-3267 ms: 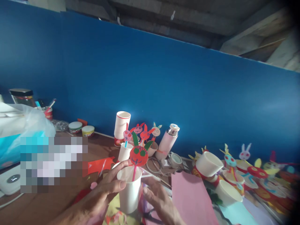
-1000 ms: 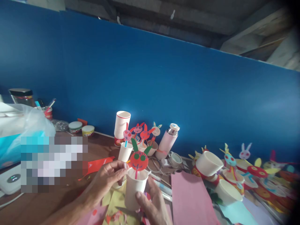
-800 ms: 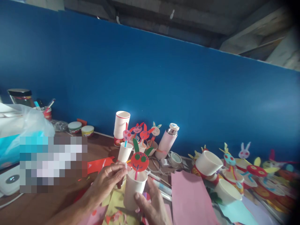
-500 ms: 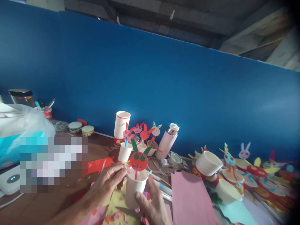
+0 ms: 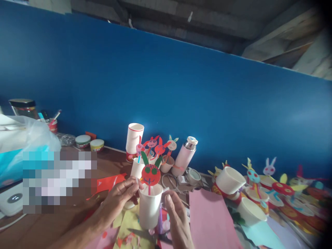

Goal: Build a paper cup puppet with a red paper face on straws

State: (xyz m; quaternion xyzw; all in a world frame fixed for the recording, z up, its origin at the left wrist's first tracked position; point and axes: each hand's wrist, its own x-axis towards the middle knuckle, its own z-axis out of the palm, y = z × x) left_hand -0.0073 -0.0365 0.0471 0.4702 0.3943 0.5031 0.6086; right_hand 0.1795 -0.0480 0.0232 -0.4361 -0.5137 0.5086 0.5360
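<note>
A white paper cup (image 5: 150, 211) is upright between my hands. Above its rim rises a red round paper face (image 5: 150, 175) with green ears, green eyes and drawn lashes, on a pink stem. Thin white stick ends (image 5: 166, 189) poke out on both sides near the rim; whether they are one piece is hidden. My left hand (image 5: 121, 195) has thumb and fingers closed at the left end. My right hand (image 5: 177, 218) is closed by the right end, thumb up, other fingers partly hidden. Beneath lie yellow paper (image 5: 129, 224) and scraps.
Behind stand a stack of paper cups (image 5: 135, 138), several cups with paper rabbit faces and a pink thermos (image 5: 184, 157). Pink paper (image 5: 207, 218) lies right, beside more decorated cups (image 5: 255, 199). Left are lidded tubs (image 5: 97, 145) and a plastic bag (image 5: 28, 135).
My right thumb has left the cup's front and moved up beside the rim. The red face has shifted slightly left and up, with its ears more upright.
</note>
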